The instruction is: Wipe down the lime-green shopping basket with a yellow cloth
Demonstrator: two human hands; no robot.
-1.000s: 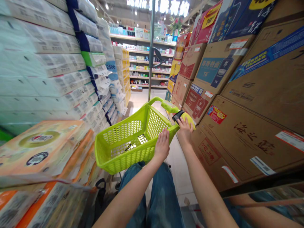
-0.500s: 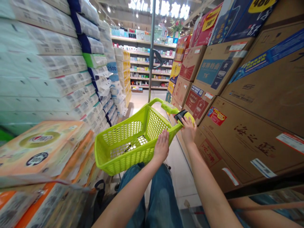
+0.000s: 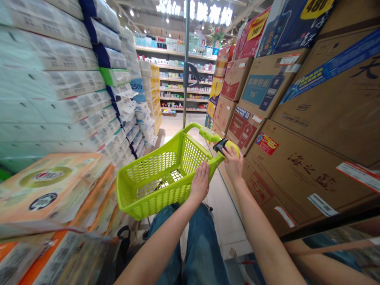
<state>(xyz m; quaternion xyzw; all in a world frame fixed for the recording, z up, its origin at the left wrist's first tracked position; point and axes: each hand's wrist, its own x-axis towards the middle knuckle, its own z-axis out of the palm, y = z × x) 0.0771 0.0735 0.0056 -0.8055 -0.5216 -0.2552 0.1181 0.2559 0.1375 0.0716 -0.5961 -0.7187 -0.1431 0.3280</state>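
Note:
A lime-green shopping cart (image 3: 154, 206) stands turned sideways just in front of my legs. Its perforated basket has nothing in it. My left hand (image 3: 200, 183) lies on the basket's near rim, fingers stretched out flat and close together; its thumb is hidden. At the cart's right end, my right hand (image 3: 234, 163) is closed around the yellow-green handle grip (image 3: 232, 148), beside a black band (image 3: 220, 145). The far part of the handle (image 3: 209, 134) curves back to the basket's far corner.
White tissue packs (image 3: 74, 83) are piled high on the left, with orange packs (image 3: 50, 186) nearer me. Cardboard cartons (image 3: 308, 170) wall the right side. A grey pole (image 3: 185, 47) rises behind the cart, and product shelves (image 3: 175, 71) stand across the aisle's far end.
The view has shifted slightly, so the cartons, pole and shelves sit a little further left. Both hands keep their places on the cart.

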